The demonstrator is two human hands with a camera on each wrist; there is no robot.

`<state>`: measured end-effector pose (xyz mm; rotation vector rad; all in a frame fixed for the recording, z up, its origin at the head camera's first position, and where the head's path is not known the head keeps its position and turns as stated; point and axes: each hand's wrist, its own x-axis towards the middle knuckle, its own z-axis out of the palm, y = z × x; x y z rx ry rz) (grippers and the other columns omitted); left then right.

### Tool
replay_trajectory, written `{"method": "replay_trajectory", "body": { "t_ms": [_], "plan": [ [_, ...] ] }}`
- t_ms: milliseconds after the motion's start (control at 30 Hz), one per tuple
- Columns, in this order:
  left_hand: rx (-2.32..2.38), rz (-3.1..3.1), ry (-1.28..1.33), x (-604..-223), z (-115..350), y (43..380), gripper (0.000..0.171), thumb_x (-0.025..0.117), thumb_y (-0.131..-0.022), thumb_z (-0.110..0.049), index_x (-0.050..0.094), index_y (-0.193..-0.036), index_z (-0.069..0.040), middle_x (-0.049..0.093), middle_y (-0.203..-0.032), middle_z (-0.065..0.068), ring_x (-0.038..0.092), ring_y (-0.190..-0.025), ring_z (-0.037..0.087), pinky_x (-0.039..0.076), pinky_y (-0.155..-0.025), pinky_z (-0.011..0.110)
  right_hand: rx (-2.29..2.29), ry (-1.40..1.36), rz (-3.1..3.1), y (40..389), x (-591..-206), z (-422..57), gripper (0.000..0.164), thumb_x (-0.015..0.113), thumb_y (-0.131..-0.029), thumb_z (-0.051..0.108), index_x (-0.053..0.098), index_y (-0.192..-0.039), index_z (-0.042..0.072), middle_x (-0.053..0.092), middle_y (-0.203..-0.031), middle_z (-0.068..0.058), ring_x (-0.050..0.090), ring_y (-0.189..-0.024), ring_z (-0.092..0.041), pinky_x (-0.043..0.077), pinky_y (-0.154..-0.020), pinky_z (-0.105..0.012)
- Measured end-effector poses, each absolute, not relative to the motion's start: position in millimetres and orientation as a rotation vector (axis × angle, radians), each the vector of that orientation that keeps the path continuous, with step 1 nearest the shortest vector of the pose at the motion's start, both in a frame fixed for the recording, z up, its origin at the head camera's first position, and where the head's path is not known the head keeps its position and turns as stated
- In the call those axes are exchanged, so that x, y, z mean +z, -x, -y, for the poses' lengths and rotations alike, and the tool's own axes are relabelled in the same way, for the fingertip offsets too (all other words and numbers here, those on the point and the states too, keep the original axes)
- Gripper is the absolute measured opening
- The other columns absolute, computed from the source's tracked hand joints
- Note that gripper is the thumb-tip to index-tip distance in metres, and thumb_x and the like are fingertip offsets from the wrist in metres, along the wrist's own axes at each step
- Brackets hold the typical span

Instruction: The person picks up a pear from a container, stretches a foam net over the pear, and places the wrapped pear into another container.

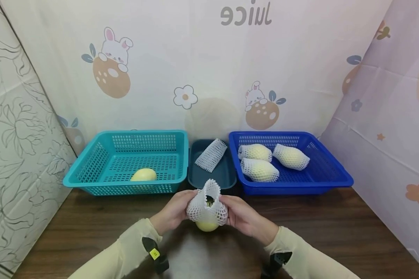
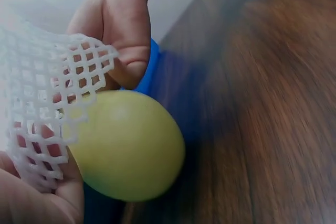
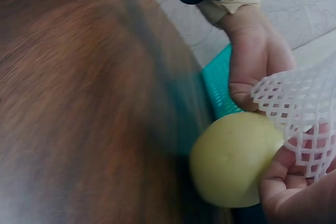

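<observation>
A smooth pale-yellow fruit, melon-like [image 1: 207, 226], is partly inside a white foam net sleeve [image 1: 196, 210] above the front of the table. My left hand [image 1: 174, 211] grips the net's left side and my right hand [image 1: 245, 217] its right side. The net's upper end gapes, and a dark spot on the fruit shows through it. In the left wrist view the bare end of the fruit [image 2: 134, 148] sticks out of the mesh [image 2: 39, 93]. The right wrist view shows both thumbs near the net's edge [image 3: 283, 100]; some fingertips are hidden behind mesh and fruit.
At the back left, a teal basket [image 1: 125, 188] holds one bare yellow fruit [image 1: 144, 174]. A small dark tray [image 1: 227, 176] with a flat foam net [image 1: 211, 155] stands in the middle. The blue basket [image 1: 317, 182] at right contains 3 netted fruits [image 1: 260, 170].
</observation>
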<state>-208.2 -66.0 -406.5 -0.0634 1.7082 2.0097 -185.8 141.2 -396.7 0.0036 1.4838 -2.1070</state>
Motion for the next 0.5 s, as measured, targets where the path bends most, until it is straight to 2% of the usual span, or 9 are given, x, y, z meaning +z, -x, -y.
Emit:
{"method": "replay_trajectory", "body": {
  "t_ms": [200, 500],
  "plan": [
    [1.918, -1.862, 0.103, -417.6, 63.3, 207.3, 0.039, 0.046, -0.101, -0.027, 0.052, -0.125, 0.003, 0.057, -0.116, 0.016, 0.055, -0.099, 0.026, 0.051, -0.081, 0.044, -2.062, -0.053, -1.636, 184.2, -408.1, -141.2, 0.046, 0.048, -0.101, 0.029, 0.047, -0.13, -0.005, 0.064, -0.106, -0.006, 0.061, -0.094, -0.017, 0.051, -0.078, -0.035],
    [1.863, -1.994, 0.107, -431.8, 61.2, 201.5, 0.035, 0.047, -0.099, -0.026, 0.055, -0.114, 0.004, 0.059, -0.105, 0.013, 0.055, -0.089, 0.023, 0.05, -0.07, 0.036, -2.063, -0.137, -1.78, 176.2, -426.0, -136.0, 0.036, 0.044, -0.1, 0.02, 0.05, -0.123, -0.007, 0.065, -0.097, -0.006, 0.062, -0.086, -0.016, 0.051, -0.073, -0.035]
  ]
}}
